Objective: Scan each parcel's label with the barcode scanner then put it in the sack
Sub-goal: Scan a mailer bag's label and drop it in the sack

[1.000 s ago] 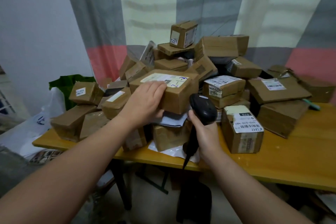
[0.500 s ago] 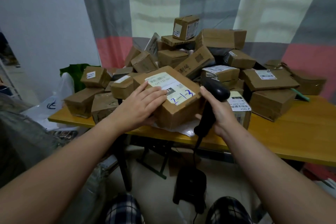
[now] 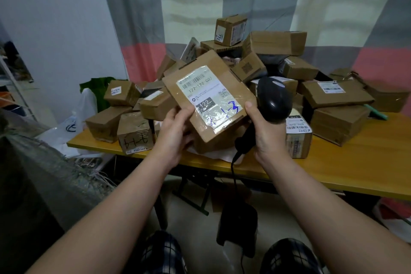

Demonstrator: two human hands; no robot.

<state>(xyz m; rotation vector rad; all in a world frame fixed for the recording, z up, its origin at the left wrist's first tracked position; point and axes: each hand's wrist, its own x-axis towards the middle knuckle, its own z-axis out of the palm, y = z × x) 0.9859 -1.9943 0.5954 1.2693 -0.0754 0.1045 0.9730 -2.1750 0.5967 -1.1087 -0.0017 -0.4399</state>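
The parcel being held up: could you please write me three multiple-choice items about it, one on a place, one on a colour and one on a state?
1. Where is the barcode scanner?
A. On the floor.
B. In the right hand, right of the parcel.
C. On a shelf.

2. What colour is the handwriting on the parcel's label?
A. Red.
B. Green.
C. Blue.

3. How is the parcel held?
A. Lying label-down.
B. Lifted, label facing the camera.
C. Torn open.

Key:
1 B: the right hand grips its handle beside the parcel.
2 C: the pen marks at the label's lower end are blue.
3 B: the left hand grips its lower edge and the whole label shows.
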